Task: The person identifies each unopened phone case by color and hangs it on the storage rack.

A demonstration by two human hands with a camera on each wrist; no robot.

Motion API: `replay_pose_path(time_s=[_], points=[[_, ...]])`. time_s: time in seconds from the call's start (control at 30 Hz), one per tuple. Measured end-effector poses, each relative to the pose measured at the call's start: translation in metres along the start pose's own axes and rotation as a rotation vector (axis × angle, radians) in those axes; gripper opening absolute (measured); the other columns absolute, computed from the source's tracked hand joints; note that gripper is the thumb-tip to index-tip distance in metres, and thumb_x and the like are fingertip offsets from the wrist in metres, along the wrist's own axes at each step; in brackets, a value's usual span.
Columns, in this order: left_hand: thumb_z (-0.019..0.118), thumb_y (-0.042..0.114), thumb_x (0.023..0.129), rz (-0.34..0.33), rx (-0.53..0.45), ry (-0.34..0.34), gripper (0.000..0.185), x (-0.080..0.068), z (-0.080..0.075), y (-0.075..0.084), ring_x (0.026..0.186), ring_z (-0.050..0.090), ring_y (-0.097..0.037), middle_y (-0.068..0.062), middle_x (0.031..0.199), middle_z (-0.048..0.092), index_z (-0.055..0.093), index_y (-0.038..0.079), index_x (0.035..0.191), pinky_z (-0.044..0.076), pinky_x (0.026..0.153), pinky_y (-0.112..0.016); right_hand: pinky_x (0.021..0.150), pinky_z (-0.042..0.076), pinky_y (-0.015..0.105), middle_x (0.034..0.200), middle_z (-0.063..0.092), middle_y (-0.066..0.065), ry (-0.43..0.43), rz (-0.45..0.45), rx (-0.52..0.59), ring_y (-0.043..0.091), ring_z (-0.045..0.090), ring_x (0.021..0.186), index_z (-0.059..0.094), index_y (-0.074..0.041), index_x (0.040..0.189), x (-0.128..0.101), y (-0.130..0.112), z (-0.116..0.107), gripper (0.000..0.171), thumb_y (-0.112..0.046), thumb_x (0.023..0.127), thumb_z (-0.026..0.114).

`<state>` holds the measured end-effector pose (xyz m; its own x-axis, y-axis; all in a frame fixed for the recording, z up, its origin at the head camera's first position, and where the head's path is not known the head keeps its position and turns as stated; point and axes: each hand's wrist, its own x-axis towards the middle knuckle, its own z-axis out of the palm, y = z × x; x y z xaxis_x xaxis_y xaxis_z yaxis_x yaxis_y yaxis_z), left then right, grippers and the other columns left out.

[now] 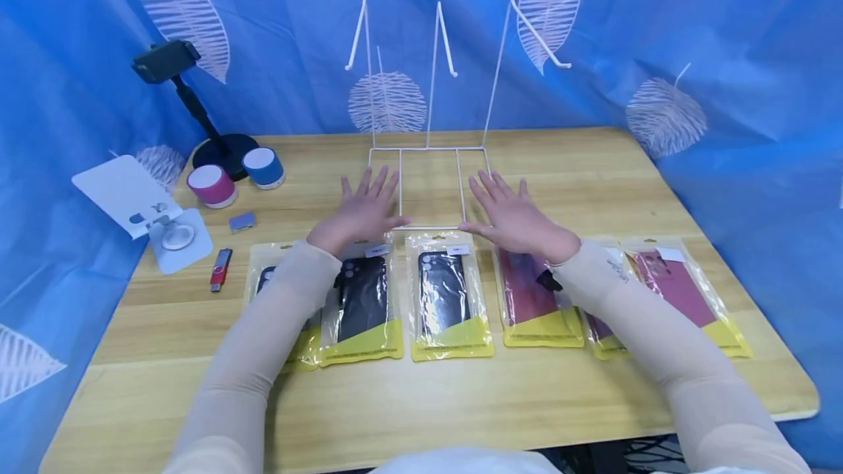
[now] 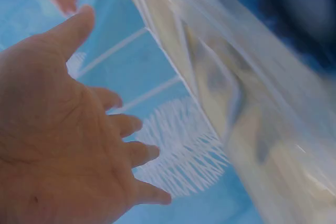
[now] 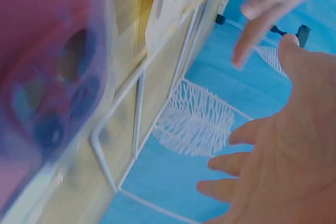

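Both hands, left hand [image 1: 361, 212] and right hand [image 1: 512, 216], hover flat and released beside the white wire display rack [image 1: 429, 159]. All six packaged phone cases [image 1: 450, 297] lie unhung near the wooden table's [image 1: 461, 408] front edge.

White wire rack [image 1: 428, 167] upright on table, between hands.

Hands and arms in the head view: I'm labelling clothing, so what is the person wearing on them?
Both arms are covered by snug, thin beige sleeves, the left sleeve and the right sleeve, ending at the wrists. The right one has a small dark marking near the wrist. The left hand and right hand are bare: no gloves, rings or watch visible.
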<state>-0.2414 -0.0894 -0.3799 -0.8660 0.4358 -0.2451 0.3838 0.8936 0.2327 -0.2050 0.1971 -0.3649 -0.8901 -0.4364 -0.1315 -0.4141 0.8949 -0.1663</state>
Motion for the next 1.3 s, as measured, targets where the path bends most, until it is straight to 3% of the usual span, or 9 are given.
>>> replay_pose_path(time_s=[0.13, 0.3, 0.4, 0.5, 0.63, 0.77, 0.9, 1.03, 1.3], points=[[0.046, 0.053, 0.101, -0.027, -0.052, -0.074, 0.088, -0.005, 0.0, -0.022, 0.151, -0.014, -0.043, -0.016, 0.166, -0.013, -0.004, 0.011, 0.16, -0.021, 0.111, -0.07, 0.117, -0.004, 0.072, 0.165, 0.02, 0.015, 0.081, -0.026, -0.007, 0.04, 0.014, 0.153, 0.018, -0.012, 0.16, -0.016, 0.021, -0.01, 0.081, -0.062, 0.1, 0.041], [0.045, 0.052, 0.102, -0.064, -0.053, -0.151, 0.087, -0.011, 0.002, -0.044, 0.151, -0.011, -0.043, -0.02, 0.166, -0.009, -0.001, 0.005, 0.159, -0.016, 0.113, -0.071, 0.118, 0.009, 0.07, 0.149, 0.047, 0.022, 0.11, -0.003, 0.003, 0.044, 0.038, 0.141, 0.044, -0.006, 0.148, -0.045, 0.066, -0.031, 0.053, -0.031, 0.103, 0.053], [0.044, 0.05, 0.103, -0.085, -0.049, -0.173, 0.086, -0.016, 0.001, -0.054, 0.152, -0.006, -0.044, -0.022, 0.166, -0.005, 0.002, 0.0, 0.158, -0.013, 0.114, -0.072, 0.115, 0.026, 0.066, 0.138, 0.055, 0.027, 0.066, 0.031, 0.027, 0.048, 0.048, 0.13, 0.055, 0.001, 0.137, -0.06, 0.106, -0.043, 0.041, -0.013, 0.098, 0.058], [0.045, 0.048, 0.103, -0.095, -0.049, -0.179, 0.084, -0.02, -0.001, -0.058, 0.152, 0.0, -0.045, -0.024, 0.165, -0.001, 0.004, -0.003, 0.157, -0.008, 0.116, -0.07, 0.105, 0.04, 0.063, 0.131, 0.059, 0.03, -0.023, 0.098, 0.055, 0.051, 0.052, 0.123, 0.061, 0.005, 0.128, -0.075, 0.153, -0.045, 0.035, -0.006, 0.095, 0.059], [0.044, 0.048, 0.103, -0.096, -0.05, -0.176, 0.084, -0.024, -0.002, -0.058, 0.151, 0.004, -0.045, -0.027, 0.164, 0.002, 0.007, -0.005, 0.156, -0.002, 0.12, -0.066, 0.099, 0.043, 0.064, 0.129, 0.059, 0.032, -0.139, 0.19, 0.08, 0.053, 0.052, 0.12, 0.064, 0.004, 0.123, -0.091, 0.207, -0.033, 0.032, -0.011, 0.095, 0.061], [0.045, 0.048, 0.103, -0.095, -0.048, -0.168, 0.083, -0.024, -0.003, -0.054, 0.152, 0.006, -0.043, -0.026, 0.164, 0.003, 0.009, -0.004, 0.157, 0.0, 0.122, -0.06, 0.092, 0.048, 0.06, 0.12, 0.064, 0.029, -0.175, 0.231, 0.138, 0.049, 0.058, 0.113, 0.069, 0.002, 0.114, -0.103, 0.242, -0.019, 0.026, -0.014, 0.094, 0.064], [0.044, 0.05, 0.103, -0.083, -0.034, -0.164, 0.083, -0.019, 0.001, -0.048, 0.153, 0.007, -0.04, -0.024, 0.165, 0.004, 0.01, -0.003, 0.157, 0.002, 0.123, -0.058, 0.077, 0.053, 0.046, 0.103, 0.071, 0.017, -0.165, 0.269, 0.191, 0.031, 0.065, 0.092, 0.071, -0.001, 0.099, -0.113, 0.259, -0.011, 0.014, -0.014, 0.094, 0.065], [0.045, 0.049, 0.103, -0.067, -0.035, -0.162, 0.083, -0.012, 0.006, -0.043, 0.153, 0.007, -0.04, -0.023, 0.165, 0.004, 0.009, -0.003, 0.157, 0.003, 0.124, -0.058, 0.071, 0.049, 0.037, 0.097, 0.07, 0.011, -0.155, 0.292, 0.207, 0.019, 0.06, 0.082, 0.069, -0.004, 0.092, -0.124, 0.264, -0.01, 0.011, -0.014, 0.095, 0.064], [0.045, 0.049, 0.103, -0.042, -0.032, -0.15, 0.083, -0.004, 0.011, -0.036, 0.153, 0.007, -0.04, -0.024, 0.165, 0.004, 0.01, -0.003, 0.157, 0.005, 0.123, -0.059, 0.074, 0.048, 0.04, 0.106, 0.069, 0.018, -0.009, 0.302, 0.147, 0.032, 0.063, 0.095, 0.065, -0.007, 0.097, -0.136, 0.256, -0.034, 0.009, -0.015, 0.098, 0.06]])
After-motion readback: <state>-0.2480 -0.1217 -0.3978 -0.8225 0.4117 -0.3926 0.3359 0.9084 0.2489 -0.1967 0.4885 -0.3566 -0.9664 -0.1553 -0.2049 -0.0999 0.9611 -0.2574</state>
